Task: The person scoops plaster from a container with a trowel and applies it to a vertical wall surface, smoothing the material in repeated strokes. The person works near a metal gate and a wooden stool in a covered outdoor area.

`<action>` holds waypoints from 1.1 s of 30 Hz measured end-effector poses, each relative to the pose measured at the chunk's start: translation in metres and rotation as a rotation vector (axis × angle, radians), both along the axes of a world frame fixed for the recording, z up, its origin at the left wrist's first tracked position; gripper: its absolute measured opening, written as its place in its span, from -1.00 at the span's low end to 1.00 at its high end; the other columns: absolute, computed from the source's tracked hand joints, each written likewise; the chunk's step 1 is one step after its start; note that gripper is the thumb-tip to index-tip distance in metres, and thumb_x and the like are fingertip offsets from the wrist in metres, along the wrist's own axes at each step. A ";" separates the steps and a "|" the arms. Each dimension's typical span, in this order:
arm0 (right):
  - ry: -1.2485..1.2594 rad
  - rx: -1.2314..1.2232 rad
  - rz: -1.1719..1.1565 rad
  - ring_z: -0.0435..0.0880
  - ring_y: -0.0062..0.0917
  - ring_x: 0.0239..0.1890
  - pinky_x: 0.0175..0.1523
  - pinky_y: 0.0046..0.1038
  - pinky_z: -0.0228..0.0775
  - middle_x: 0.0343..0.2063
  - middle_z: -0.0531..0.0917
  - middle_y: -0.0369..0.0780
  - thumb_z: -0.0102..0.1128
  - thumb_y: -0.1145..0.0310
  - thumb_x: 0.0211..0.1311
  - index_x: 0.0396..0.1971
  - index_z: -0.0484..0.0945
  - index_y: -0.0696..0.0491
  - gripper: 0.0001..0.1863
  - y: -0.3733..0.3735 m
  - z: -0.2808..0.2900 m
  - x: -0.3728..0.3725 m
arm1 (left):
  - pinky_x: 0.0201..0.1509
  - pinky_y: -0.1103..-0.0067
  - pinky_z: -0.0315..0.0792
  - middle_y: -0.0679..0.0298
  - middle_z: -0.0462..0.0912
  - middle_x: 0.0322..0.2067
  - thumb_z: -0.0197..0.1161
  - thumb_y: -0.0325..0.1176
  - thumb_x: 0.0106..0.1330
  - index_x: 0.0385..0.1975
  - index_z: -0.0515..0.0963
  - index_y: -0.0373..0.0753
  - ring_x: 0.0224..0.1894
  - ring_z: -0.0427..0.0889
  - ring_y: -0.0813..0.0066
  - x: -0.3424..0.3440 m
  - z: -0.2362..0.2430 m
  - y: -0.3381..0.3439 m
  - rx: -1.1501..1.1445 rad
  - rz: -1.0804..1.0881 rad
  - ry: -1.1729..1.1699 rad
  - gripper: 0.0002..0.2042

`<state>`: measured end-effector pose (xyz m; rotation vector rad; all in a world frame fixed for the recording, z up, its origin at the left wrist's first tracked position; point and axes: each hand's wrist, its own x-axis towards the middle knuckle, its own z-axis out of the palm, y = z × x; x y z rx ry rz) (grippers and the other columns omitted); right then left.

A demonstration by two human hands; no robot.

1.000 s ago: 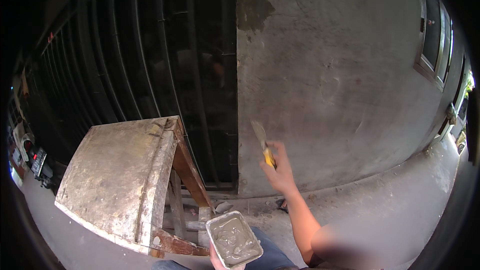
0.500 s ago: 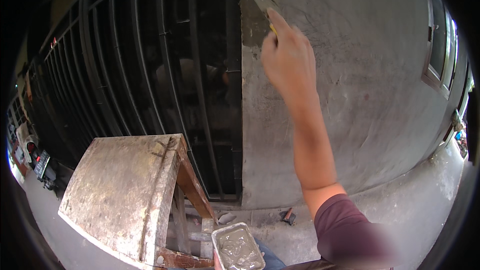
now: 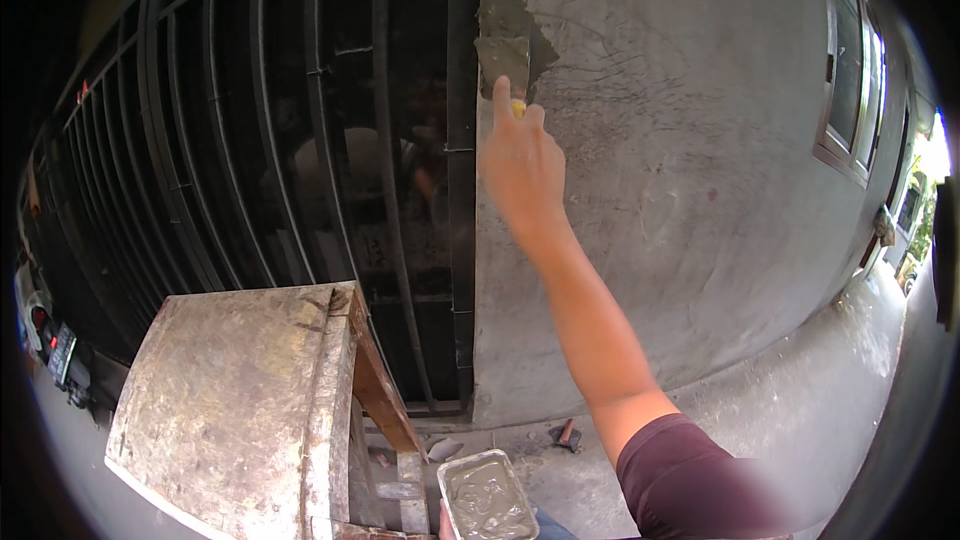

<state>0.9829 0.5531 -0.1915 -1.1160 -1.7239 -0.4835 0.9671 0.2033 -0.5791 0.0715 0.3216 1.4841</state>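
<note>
My right hand (image 3: pixel 524 165) is raised to the grey wall, closed round a putty knife (image 3: pixel 503 60) with a bit of yellow handle showing. One finger is stretched along the blade. The wide blade lies against the wall at its left corner, over a dark wet patch of grey paste (image 3: pixel 507 12). Low down, my left hand (image 3: pixel 445 520) holds a rectangular tub (image 3: pixel 472 458) of wet grey paste by its left side. Only a little of that hand shows; the rest is hidden by the tub or outside the picture.
A black barred gate (image 3: pixel 381 170) adjoins the wall on the left. A worn wooden table (image 3: pixel 225 390) stands close by at lower left. A brown-handled tool (image 3: pixel 567 433) lies on the ground near the wall's foot. A window (image 3: pixel 848 80) is at right, a motorbike (image 3: pixel 65 360) at far left.
My right hand and the putty knife have moved down and left along the wall, to its corner. More of the dark patch now shows above and right of the blade. The view has shifted slightly.
</note>
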 end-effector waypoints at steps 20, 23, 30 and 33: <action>0.082 -0.120 -0.019 0.83 0.10 0.03 0.12 0.01 0.70 -0.11 0.82 0.13 0.18 0.49 0.33 0.33 0.63 0.13 -0.46 -0.037 0.100 0.015 | 0.45 -0.11 0.55 0.14 0.59 0.46 -0.01 0.16 0.72 0.57 0.45 -0.02 0.42 0.60 -0.07 -0.024 -0.014 -0.038 -0.007 -0.104 -0.097 -0.41; 0.055 -0.128 -0.029 0.83 0.09 0.04 0.13 0.00 0.70 -0.12 0.83 0.11 0.14 0.50 0.35 0.35 0.62 0.14 -0.45 -0.037 0.078 0.015 | 0.45 -0.11 0.55 0.14 0.58 0.47 -0.01 0.17 0.72 0.57 0.45 -0.02 0.43 0.60 -0.08 -0.027 -0.018 -0.038 -0.013 -0.116 -0.110 -0.41; 0.001 -0.202 -0.024 0.83 0.07 0.03 0.14 0.01 0.69 -0.06 0.81 0.13 0.11 0.48 0.37 0.42 0.58 0.14 -0.40 -0.041 0.022 0.021 | 0.46 -0.10 0.54 0.14 0.58 0.47 -0.02 0.17 0.73 0.57 0.46 -0.02 0.43 0.59 -0.08 -0.029 -0.023 -0.035 -0.015 -0.142 -0.141 -0.41; -0.006 -0.240 -0.012 0.82 0.09 0.04 0.15 0.01 0.69 -0.03 0.79 0.14 0.12 0.46 0.38 0.43 0.59 0.10 -0.40 -0.046 -0.006 0.029 | 0.46 -0.09 0.54 0.14 0.58 0.47 -0.02 0.17 0.73 0.57 0.46 -0.02 0.44 0.59 -0.09 -0.027 -0.022 -0.036 -0.004 -0.163 -0.163 -0.41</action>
